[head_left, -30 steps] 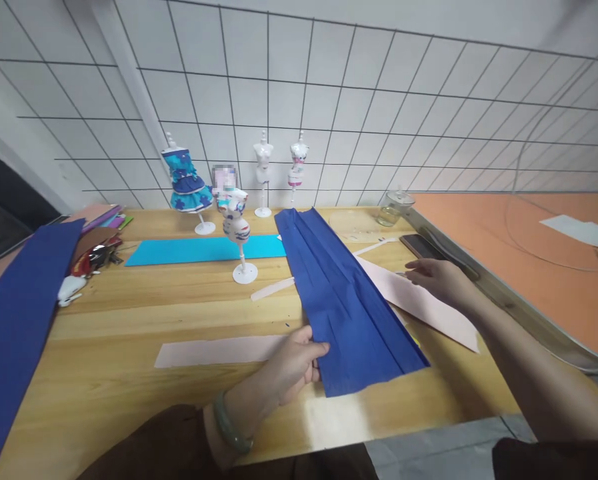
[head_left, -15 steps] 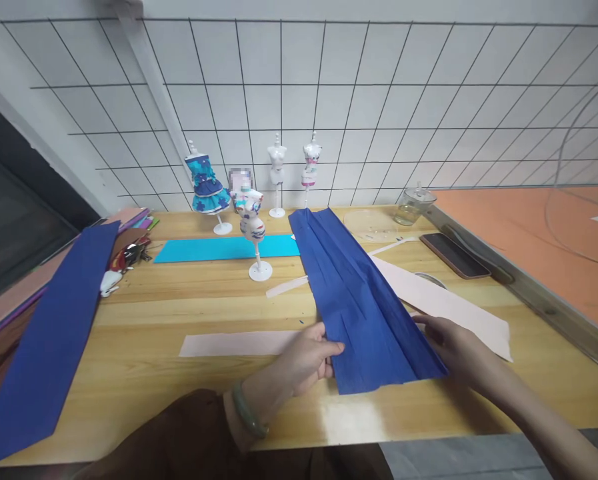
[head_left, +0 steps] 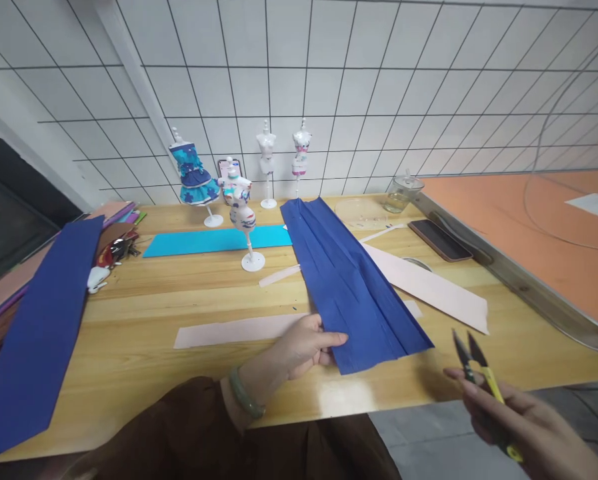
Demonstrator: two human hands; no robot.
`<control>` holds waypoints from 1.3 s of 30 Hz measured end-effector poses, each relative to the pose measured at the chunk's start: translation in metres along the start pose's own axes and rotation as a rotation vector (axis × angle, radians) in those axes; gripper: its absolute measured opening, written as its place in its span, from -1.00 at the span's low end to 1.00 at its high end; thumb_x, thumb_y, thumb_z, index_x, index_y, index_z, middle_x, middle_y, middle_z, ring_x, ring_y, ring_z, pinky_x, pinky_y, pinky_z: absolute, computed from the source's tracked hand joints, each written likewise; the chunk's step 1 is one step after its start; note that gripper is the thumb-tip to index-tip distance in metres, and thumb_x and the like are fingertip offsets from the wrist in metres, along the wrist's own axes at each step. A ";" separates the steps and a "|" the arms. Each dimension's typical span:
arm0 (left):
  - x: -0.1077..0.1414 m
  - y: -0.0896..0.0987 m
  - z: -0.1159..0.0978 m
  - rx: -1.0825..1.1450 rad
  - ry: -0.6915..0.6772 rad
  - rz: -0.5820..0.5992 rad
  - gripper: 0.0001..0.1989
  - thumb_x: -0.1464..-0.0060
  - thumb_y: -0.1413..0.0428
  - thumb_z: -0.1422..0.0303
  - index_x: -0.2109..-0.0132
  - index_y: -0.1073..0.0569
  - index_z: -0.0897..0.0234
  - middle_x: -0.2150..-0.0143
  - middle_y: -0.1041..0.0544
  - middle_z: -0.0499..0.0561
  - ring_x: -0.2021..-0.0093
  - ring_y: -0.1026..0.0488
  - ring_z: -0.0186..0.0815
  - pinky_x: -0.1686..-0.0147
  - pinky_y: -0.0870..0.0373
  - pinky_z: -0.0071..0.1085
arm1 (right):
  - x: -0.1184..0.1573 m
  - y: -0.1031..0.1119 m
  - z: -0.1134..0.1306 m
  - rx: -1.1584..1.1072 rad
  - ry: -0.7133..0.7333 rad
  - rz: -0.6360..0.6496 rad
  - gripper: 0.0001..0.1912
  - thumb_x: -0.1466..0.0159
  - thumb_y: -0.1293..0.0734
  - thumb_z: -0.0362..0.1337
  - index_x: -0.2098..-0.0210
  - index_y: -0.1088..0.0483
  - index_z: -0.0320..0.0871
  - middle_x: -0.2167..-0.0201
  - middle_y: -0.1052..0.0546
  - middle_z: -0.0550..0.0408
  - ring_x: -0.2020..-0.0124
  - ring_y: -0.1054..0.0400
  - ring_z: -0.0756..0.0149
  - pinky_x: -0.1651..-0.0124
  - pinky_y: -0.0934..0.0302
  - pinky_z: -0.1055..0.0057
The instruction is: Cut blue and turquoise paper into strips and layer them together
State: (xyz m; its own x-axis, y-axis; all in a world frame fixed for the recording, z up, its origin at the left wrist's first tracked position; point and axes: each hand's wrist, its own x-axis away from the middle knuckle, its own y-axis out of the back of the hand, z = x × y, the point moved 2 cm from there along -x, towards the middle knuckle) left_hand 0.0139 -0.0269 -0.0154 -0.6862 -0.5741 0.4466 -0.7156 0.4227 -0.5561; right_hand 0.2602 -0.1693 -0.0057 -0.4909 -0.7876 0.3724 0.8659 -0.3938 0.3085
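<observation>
A long sheet of dark blue crinkled material [head_left: 351,287] lies slantwise across the middle of the wooden table. My left hand [head_left: 311,347] pinches its lower left edge, thumb on top and fingers partly hidden beneath. At the lower right, past the table's front edge, my right hand [head_left: 509,417] is closed around small thread snips [head_left: 479,370] with yellow on the handle. Their two dark blades are spread apart and point up and away. Pale pink strips [head_left: 239,330] lie left of the blue sheet, and a wider pink piece [head_left: 429,287] lies to its right.
Small dress forms stand at the back, one in a blue dress [head_left: 196,175], another [head_left: 243,213] farther forward. A turquoise strip [head_left: 193,242] lies behind the nearer form. Another blue piece [head_left: 43,320] lies left. A phone [head_left: 439,240] and glass jar [head_left: 402,195] are at right.
My right hand has left the blue sheet's right edge, moved down and right, and now holds the snips. My left hand still pinches the sheet. The camera view has shifted slightly.
</observation>
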 end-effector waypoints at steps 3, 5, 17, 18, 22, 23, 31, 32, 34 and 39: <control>0.001 0.001 0.001 -0.046 0.022 0.010 -0.58 0.21 -0.31 0.37 0.16 -0.41 0.39 0.31 -0.53 0.11 0.39 -0.49 -0.31 0.40 -0.45 -0.37 | 0.024 -0.034 -0.009 -0.063 -0.139 0.237 -0.49 -0.06 -0.34 0.14 0.71 -0.23 -0.14 0.71 -0.20 0.17 0.64 -0.05 0.45 0.57 0.01 0.44; 0.001 0.003 0.001 -0.074 0.027 0.021 -0.57 0.20 -0.31 0.35 0.14 -0.40 0.38 0.30 -0.53 0.11 0.40 -0.49 -0.32 0.42 -0.45 -0.38 | 0.036 -0.056 -0.009 -0.092 -0.148 0.353 -0.53 -0.08 -0.33 0.13 0.62 -0.29 -0.16 0.66 -0.24 0.19 0.65 -0.04 0.50 0.57 0.00 0.46; 0.002 0.005 0.005 -0.219 0.017 0.134 -0.48 0.33 -0.37 0.29 0.19 -0.37 0.35 0.38 -0.49 0.04 0.44 -0.46 -0.35 0.48 -0.38 -0.47 | 0.062 -0.112 -0.027 -0.502 -0.455 0.452 -0.29 -0.07 -0.26 0.25 0.09 -0.35 -0.25 0.67 -0.19 0.30 0.71 0.13 0.65 0.62 0.34 0.55; 0.001 0.006 0.005 -0.219 0.010 0.140 -0.48 0.33 -0.37 0.29 0.19 -0.37 0.34 0.37 -0.48 0.03 0.43 -0.46 -0.35 0.47 -0.39 -0.46 | 0.063 -0.114 -0.024 -0.541 -0.466 0.446 -0.30 -0.07 -0.28 0.23 0.09 -0.35 -0.26 0.67 -0.19 0.30 0.71 0.12 0.65 0.61 0.33 0.55; 0.002 0.008 0.006 -0.247 -0.043 0.163 -0.52 0.24 -0.33 0.28 0.16 -0.37 0.33 0.33 -0.48 0.05 0.40 -0.46 -0.33 0.42 -0.43 -0.41 | 0.066 -0.123 -0.009 -0.600 -0.437 0.447 -0.40 -0.10 -0.32 0.14 0.13 -0.38 -0.27 0.66 -0.23 0.27 0.70 0.07 0.64 0.60 0.24 0.56; 0.002 0.008 0.006 -0.252 -0.053 0.165 -0.54 0.23 -0.33 0.28 0.16 -0.37 0.32 0.33 -0.48 0.04 0.40 -0.46 -0.34 0.41 -0.43 -0.39 | 0.066 -0.125 -0.006 -0.610 -0.426 0.449 -0.42 -0.11 -0.32 0.13 0.14 -0.38 -0.26 0.65 -0.25 0.26 0.70 0.06 0.64 0.59 0.23 0.56; 0.004 0.005 0.004 -0.266 -0.092 0.129 -0.62 0.21 -0.31 0.32 0.24 -0.37 0.35 0.37 -0.44 0.00 0.43 -0.40 -0.41 0.47 -0.32 -0.52 | 0.067 -0.130 0.008 -0.625 -0.349 0.419 -0.50 -0.15 -0.29 0.11 0.19 -0.36 -0.22 0.65 -0.26 0.28 0.74 0.08 0.66 0.63 0.22 0.57; 0.004 0.005 0.004 -0.267 -0.097 0.137 -0.62 0.20 -0.31 0.32 0.23 -0.37 0.35 0.37 -0.44 0.01 0.43 -0.40 -0.41 0.47 -0.32 -0.52 | 0.067 -0.131 0.009 -0.619 -0.339 0.418 -0.50 -0.16 -0.27 0.11 0.19 -0.35 -0.21 0.66 -0.26 0.29 0.75 0.08 0.66 0.65 0.22 0.58; 0.004 0.005 0.004 -0.262 -0.084 0.164 -0.63 0.19 -0.30 0.31 0.22 -0.38 0.35 0.34 -0.46 0.02 0.42 -0.42 -0.39 0.43 -0.35 -0.48 | 0.067 -0.133 0.011 -0.592 -0.321 0.416 -0.50 -0.18 -0.24 0.13 0.18 -0.32 -0.20 0.68 -0.25 0.30 0.77 0.09 0.65 0.67 0.22 0.58; 0.007 0.003 0.003 -0.237 -0.048 0.190 -0.60 0.17 -0.30 0.30 0.19 -0.37 0.35 0.29 -0.47 0.07 0.42 -0.46 -0.37 0.40 -0.38 -0.45 | 0.064 -0.135 0.011 -0.496 -0.229 0.388 -0.49 -0.21 -0.18 0.15 0.18 -0.28 -0.20 0.75 -0.24 0.32 0.84 0.03 0.60 0.73 0.18 0.59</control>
State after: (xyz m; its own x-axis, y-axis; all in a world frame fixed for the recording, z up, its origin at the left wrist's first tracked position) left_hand 0.0076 -0.0316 -0.0153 -0.8076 -0.4991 0.3140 -0.5896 0.6741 -0.4449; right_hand 0.1105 -0.1613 -0.0135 -0.0955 -0.8169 0.5688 0.8988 -0.3164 -0.3035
